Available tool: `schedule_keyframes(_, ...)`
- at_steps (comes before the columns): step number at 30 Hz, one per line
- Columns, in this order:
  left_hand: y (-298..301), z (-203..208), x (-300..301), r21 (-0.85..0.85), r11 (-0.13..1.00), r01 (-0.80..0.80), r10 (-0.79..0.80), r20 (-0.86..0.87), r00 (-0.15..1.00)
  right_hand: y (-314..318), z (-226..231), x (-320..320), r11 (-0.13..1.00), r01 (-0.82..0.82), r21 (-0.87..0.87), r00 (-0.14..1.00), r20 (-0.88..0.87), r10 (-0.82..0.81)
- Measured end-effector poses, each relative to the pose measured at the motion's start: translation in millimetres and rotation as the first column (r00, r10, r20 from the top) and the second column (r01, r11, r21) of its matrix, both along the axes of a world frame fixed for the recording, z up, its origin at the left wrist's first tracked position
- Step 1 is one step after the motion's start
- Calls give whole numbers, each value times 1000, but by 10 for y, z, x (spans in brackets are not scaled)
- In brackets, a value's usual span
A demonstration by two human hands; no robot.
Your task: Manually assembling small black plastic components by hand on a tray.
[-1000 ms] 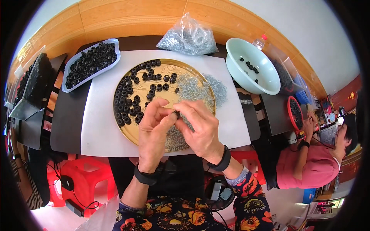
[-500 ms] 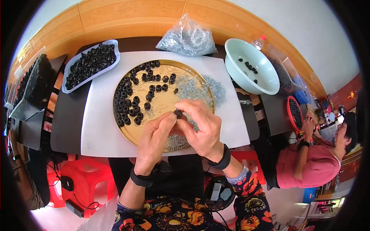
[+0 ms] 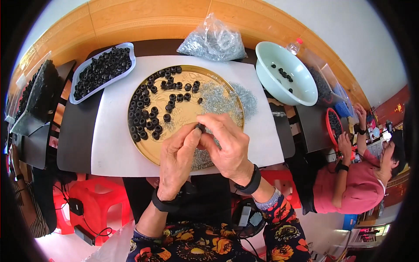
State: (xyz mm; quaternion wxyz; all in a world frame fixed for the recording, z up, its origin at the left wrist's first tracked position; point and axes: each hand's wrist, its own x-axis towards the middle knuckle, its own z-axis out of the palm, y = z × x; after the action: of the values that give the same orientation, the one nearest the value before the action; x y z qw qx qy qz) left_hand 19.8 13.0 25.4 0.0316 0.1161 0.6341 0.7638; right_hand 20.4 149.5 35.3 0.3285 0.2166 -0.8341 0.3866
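Note:
Between my hands, over the near part of a round gold tray [image 3: 146, 156], is a small black ring-shaped piece [image 3: 200, 127]. The thumb and fingers of my left hand [image 3: 178, 153] pinch it from the left. My right hand [image 3: 228, 146] closes on it from the other side, and its fingers hide part of the piece. Whether a metal pin is in it I cannot make out. Many loose black pieces [image 3: 142, 114] with holes lie on the tray's left half. A heap of small silvery metal pins [image 3: 218, 99] covers its right side and spills past the rim.
A white sheet [image 3: 111, 144] lies under the tray. Behind stand a pale tray of black pieces [image 3: 104, 70], a clear bag of metal pins [image 3: 214, 43] and a pale green basin [image 3: 273, 83] with a few black pieces. At right a person in pink [image 3: 349, 185] works by a red basket [image 3: 330, 126].
My hands stay nearly in place, pinching the black piece, which is now more covered by my fingers. The person at right has raised one hand away from the other.

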Motion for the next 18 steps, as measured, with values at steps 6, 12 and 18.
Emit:
schedule_keyframes(6, 13, -27, -10, 18, 1000, -6, 6, 23, 1000, 11, -11, -3, 1000, -8, -6, 999, 38, 8)
schedule_keyframes(12, 18, 35, -64, 15, 998, 58, -58, -11, 998, 30, -10, -6, 998, 7, -55, 997, 76, -3)
schedule_keyframes(18, 62, 3, -66, 46, 999, 19, -20, 2, 1000, 17, -19, -24, 997, -16, -71, 997, 80, 22)
